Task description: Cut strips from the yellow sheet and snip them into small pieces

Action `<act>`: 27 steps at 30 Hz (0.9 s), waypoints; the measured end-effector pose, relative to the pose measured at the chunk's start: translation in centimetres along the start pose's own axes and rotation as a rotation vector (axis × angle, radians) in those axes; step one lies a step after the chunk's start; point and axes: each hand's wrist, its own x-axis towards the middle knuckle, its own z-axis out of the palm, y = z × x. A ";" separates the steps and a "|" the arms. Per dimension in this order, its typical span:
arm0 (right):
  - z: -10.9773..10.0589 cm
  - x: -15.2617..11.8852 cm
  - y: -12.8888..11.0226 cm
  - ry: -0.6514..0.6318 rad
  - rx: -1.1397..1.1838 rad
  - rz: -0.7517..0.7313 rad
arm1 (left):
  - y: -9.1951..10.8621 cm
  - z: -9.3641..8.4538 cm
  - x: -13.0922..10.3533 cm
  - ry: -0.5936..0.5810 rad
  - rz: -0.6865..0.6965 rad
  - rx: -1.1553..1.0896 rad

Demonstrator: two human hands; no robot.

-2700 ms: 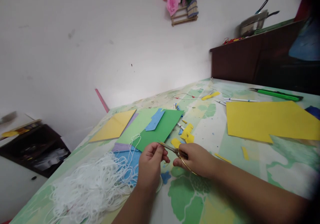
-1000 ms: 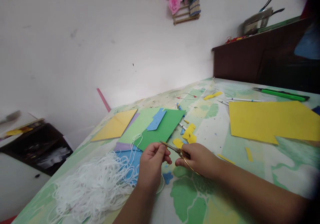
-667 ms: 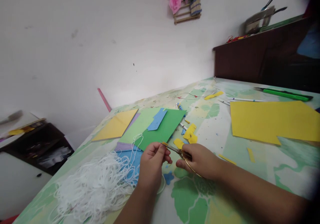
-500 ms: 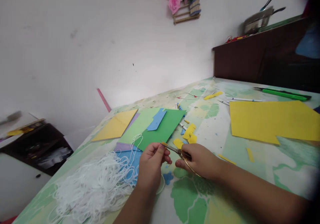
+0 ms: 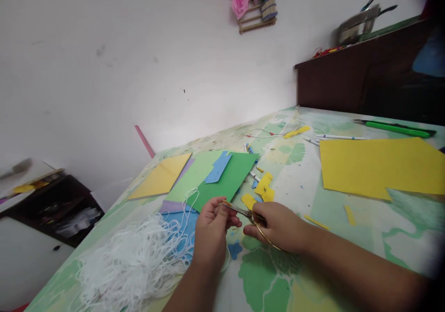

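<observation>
In the head view my right hand point(image 5: 276, 226) is closed round the gold handles of a pair of scissors point(image 5: 242, 211), whose blades point left. My left hand point(image 5: 213, 224) pinches a small yellow-orange piece of paper point(image 5: 225, 204), and the blades lie against it at the fingertips. The fingers hide most of this piece. Just beyond the scissors lie yellow paper scraps point(image 5: 264, 187). A blue flower-shaped cutout point(image 5: 234, 251) rests on the table between my wrists. Left of my left hand is a heap of white cord point(image 5: 132, 261).
Green sheets point(image 5: 239, 163) with a blue strip point(image 5: 219, 167) lie ahead, beside a yellow pad point(image 5: 162, 175). A large yellow sheet point(image 5: 375, 166) is at the right, with white sticks point(image 5: 340, 137) and a green craft knife point(image 5: 396, 127) behind it. The wall bounds the table's far side.
The scissor blades reach slightly further left over my left fingertips, and the left fingers have turned a little around the paper piece. My right hand keeps its hold on the scissors.
</observation>
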 end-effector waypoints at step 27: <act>0.3 0.5 0.6 -0.003 0.082 -0.029 | 0.5 -0.4 0.3 -0.108 -0.121 -0.115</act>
